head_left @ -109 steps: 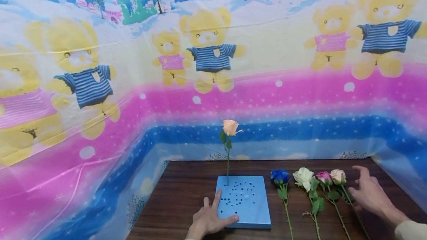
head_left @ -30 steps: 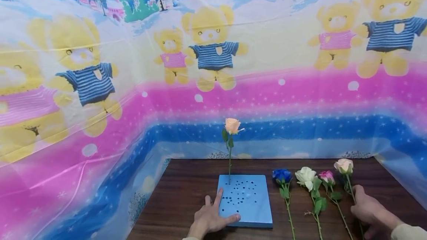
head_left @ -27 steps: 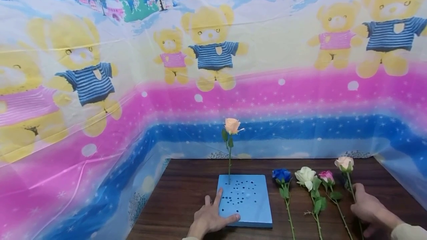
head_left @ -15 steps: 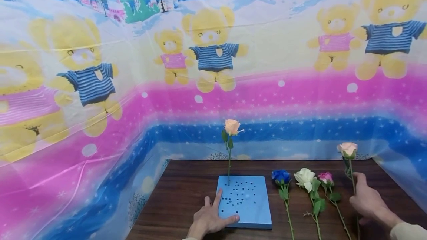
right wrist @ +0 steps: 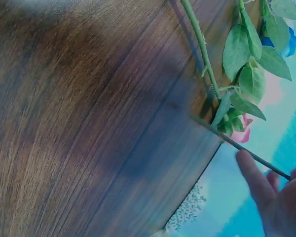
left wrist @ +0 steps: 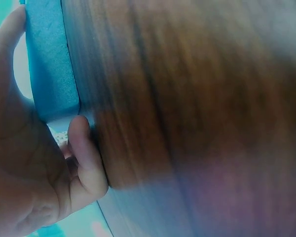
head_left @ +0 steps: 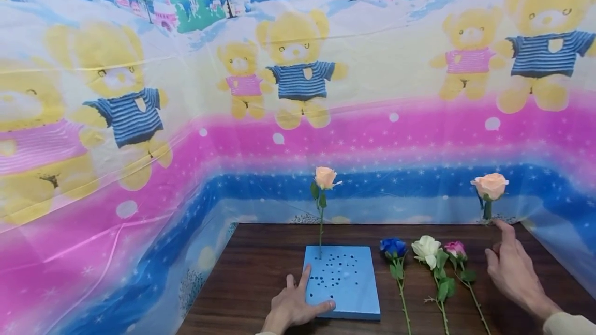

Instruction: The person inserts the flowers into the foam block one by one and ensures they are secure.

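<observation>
My left hand (head_left: 293, 304) rests at the front left corner of a blue foam block (head_left: 356, 299) with many holes; the thumb lies on its top and the index finger along its left side. One peach rose (head_left: 325, 177) stands upright in the block's back left. At the right, my right hand (head_left: 514, 273) holds another peach rose (head_left: 491, 186), bloom up above the table. In the right wrist view its green stem (right wrist: 259, 159) runs out from between the fingers past the index fingertip.
On the dark wooden table (head_left: 251, 273), a blue rose (head_left: 393, 247), a white rose (head_left: 426, 251) and a pink rose (head_left: 455, 248) lie side by side between the block and my right hand. A teddy-bear-print curtain (head_left: 372, 143) hangs behind.
My right hand has taken the rightmost peach rose off the table and raised it, bloom tipping upright. My left hand and the foam block stay where they were.
</observation>
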`<action>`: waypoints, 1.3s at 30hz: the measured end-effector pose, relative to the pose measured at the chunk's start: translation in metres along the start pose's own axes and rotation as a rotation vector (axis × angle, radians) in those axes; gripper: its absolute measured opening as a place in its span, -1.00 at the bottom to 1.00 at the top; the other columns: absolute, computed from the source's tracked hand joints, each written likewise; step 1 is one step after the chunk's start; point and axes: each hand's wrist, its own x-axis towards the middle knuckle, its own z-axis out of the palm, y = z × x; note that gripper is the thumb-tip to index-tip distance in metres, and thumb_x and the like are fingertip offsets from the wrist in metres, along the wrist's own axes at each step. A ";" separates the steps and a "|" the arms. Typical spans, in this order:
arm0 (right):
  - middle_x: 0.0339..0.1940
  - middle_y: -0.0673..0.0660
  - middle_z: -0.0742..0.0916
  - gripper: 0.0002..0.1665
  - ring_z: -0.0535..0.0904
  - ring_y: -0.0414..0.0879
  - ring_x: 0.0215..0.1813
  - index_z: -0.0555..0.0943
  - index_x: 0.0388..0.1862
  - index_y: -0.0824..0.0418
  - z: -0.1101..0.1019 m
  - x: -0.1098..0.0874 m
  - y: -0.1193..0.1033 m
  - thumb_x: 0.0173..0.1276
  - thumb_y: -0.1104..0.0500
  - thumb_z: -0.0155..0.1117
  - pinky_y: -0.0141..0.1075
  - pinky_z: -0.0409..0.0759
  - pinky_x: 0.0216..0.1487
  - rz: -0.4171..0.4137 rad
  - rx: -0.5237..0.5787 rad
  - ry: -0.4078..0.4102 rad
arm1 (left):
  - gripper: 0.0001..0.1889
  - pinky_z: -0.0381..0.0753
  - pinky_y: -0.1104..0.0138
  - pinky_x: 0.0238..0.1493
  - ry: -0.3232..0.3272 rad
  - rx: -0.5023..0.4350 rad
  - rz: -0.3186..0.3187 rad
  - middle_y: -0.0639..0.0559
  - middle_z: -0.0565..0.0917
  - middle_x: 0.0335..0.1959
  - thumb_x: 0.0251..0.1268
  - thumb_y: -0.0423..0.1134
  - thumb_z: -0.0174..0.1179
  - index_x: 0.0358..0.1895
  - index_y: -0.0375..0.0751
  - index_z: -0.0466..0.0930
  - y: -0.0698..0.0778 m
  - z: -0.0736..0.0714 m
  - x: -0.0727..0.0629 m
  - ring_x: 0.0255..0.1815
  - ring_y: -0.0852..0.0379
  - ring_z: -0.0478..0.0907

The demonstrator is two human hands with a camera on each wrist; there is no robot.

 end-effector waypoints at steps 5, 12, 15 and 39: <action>-0.16 0.35 0.60 0.04 0.54 0.20 -0.24 0.02 0.82 0.17 0.003 0.000 -0.006 0.53 0.49 0.30 0.08 0.48 -0.34 -0.091 0.022 0.176 | 0.38 0.20 0.11 -0.52 0.004 0.001 0.004 -0.51 0.27 0.67 0.00 0.89 0.16 0.87 0.33 -0.03 0.000 0.001 -0.001 -0.51 -0.10 0.51; -0.18 0.23 0.64 0.01 0.50 0.03 -0.28 0.15 0.78 0.13 0.000 0.004 -0.015 0.49 0.49 0.36 -0.09 0.40 -0.32 -0.140 0.060 0.261 | 0.33 0.20 0.12 -0.52 0.026 0.019 0.010 -0.47 0.33 0.61 0.08 0.84 0.20 0.86 0.27 0.02 0.005 -0.004 -0.004 -0.54 -0.04 0.48; -0.16 0.22 0.66 0.00 0.49 -0.11 -0.25 0.17 0.77 0.12 -0.002 0.005 -0.017 0.49 0.48 0.37 -0.16 0.39 -0.28 -0.141 0.077 0.271 | 0.34 0.17 0.14 -0.52 0.022 0.017 0.007 -0.48 0.32 0.63 0.06 0.84 0.19 0.86 0.26 0.03 0.004 -0.003 -0.003 -0.56 -0.02 0.44; -0.18 0.13 0.68 0.05 0.49 -0.43 -0.28 0.14 0.81 0.01 0.010 0.020 -0.058 0.51 0.50 0.35 -0.48 0.39 -0.27 -0.216 0.197 0.228 | 0.34 0.17 0.13 -0.51 0.005 -0.007 0.010 -0.51 0.27 0.67 0.06 0.84 0.19 0.87 0.28 -0.01 0.004 -0.006 -0.005 -0.50 -0.07 0.52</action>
